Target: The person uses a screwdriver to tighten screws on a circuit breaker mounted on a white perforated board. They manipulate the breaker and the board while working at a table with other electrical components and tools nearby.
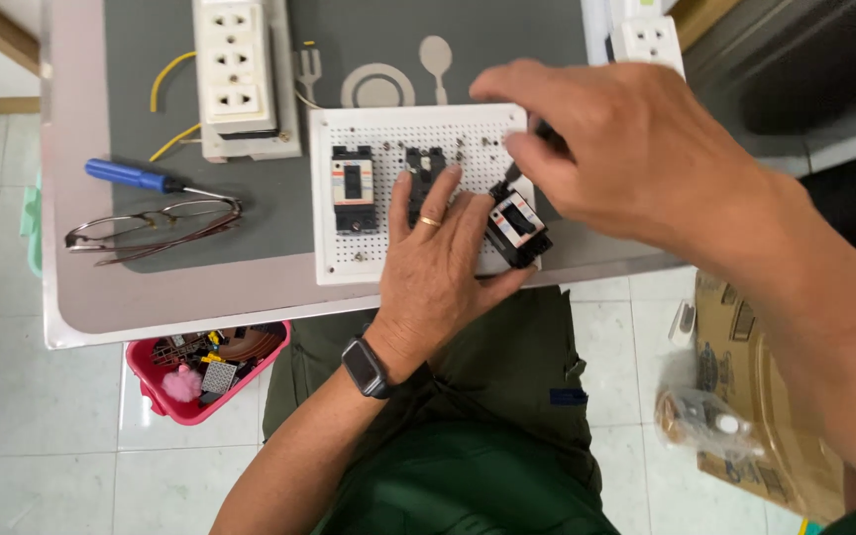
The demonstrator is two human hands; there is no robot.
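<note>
A white perforated board (378, 253) lies on the table with a black circuit breaker (354, 188) fixed at its left and a second black part (424, 163) beside it. My left hand (438, 267), with a ring and a wrist watch, presses flat on the board and steadies a loose, tilted black breaker (517, 228) with thumb and fingers. My right hand (626, 149) is closed around a dark screwdriver (522, 163), tip pointing down at the top of that breaker.
A white triple socket strip (237, 69) with yellow wires sits at the back. A blue-handled screwdriver (136, 176) and spectacles (151, 228) lie at left. A red basket (205, 372) of small parts stands on the floor; a cardboard box (755, 386) stands at right.
</note>
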